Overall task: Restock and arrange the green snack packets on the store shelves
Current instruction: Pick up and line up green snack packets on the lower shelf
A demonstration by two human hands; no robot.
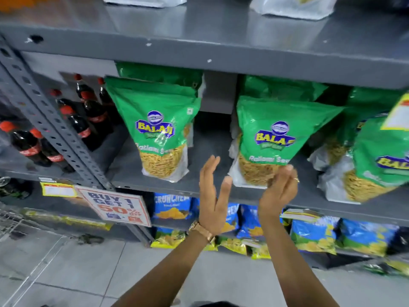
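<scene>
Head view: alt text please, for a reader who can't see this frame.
Two open bare hands, the left hand and the right hand, reach toward a green snack packet standing on a grey metal shelf. More green packets stand either side, cola bottles to the left, blue snack bags below.

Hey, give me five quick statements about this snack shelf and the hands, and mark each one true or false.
1. Both hands are open and hold nothing. True: the left hand and right hand are empty.
2. The middle green packet lies flat. False: it stands upright.
3. Cola bottles sit left of the green packets. True.
4. The promo sign reads "Buy 2 Get 1 free". False: it reads "Buy 1 Get 1 50% off".
5. The shelf below holds red packets. False: blue packets sit there.
</scene>
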